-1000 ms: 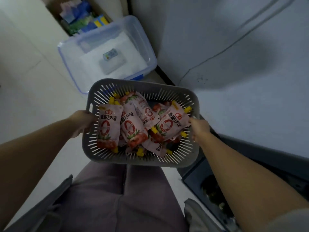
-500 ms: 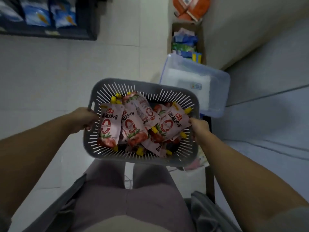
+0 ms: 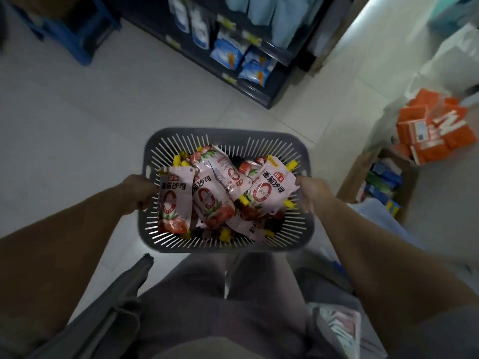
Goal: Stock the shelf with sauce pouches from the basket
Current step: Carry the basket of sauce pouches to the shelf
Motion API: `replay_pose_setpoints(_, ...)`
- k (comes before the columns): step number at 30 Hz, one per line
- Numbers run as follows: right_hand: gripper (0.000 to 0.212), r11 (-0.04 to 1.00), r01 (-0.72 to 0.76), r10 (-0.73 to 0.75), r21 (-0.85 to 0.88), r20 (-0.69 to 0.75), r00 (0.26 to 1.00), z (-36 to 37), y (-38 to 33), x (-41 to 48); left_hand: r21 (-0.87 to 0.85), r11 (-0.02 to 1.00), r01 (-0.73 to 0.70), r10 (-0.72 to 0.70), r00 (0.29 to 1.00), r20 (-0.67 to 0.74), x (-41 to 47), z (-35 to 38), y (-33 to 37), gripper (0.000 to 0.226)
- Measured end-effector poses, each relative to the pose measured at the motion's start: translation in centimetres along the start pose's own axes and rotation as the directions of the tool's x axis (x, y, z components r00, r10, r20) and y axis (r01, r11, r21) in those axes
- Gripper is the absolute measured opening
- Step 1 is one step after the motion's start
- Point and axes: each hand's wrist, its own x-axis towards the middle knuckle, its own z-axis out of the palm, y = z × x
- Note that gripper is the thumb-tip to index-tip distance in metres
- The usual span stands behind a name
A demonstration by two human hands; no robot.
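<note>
The floor point(image 3: 77, 130) was of pale tiles, and a dark shelf point(image 3: 259, 81) with blue and white packets point(image 3: 225, 51) stood at the far side of the aisle. The left hand point(image 3: 136, 194) was closed around the left rim of the grey basket point(image 3: 228, 242), and the right hand point(image 3: 309, 194) gripped the right rim in the same way; both arms were stretched forward above the person's legs. The sauce pouches point(image 3: 207, 200), pink with yellow caps, lay in a loose pile inside the basket. At the right were orange packages point(image 3: 432, 130) and a cardboard box point(image 3: 363, 177) with coloured items. A blue crate point(image 3: 67, 29) stood at the far left.
</note>
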Motion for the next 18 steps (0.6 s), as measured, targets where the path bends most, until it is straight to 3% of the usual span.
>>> replay_pose_setpoints(6,0.025,0.963,0.145,-0.120,-0.229,0.119,0.986,8.0,-12.8,0.9,-0.164,0.983,0.077,-0.094,0.991,-0.096,3.4,-7.9,1.4,0.028)
replay_pose_setpoints(11,0.011,0.896,0.275,-0.177,-0.348,0.286,0.942,14.7,-22.1,2.2,-0.314,0.939,0.144,-0.191,0.974,-0.123,6.0,-12.7,2.4,0.029)
replay_pose_setpoints(18,0.027,0.775,0.439,-0.241,-0.456,0.429,0.871,24.6,-34.7,2.0,-0.481,0.859,0.178,-0.286,0.945,-0.161,9.9,-20.1,4.8,0.030)
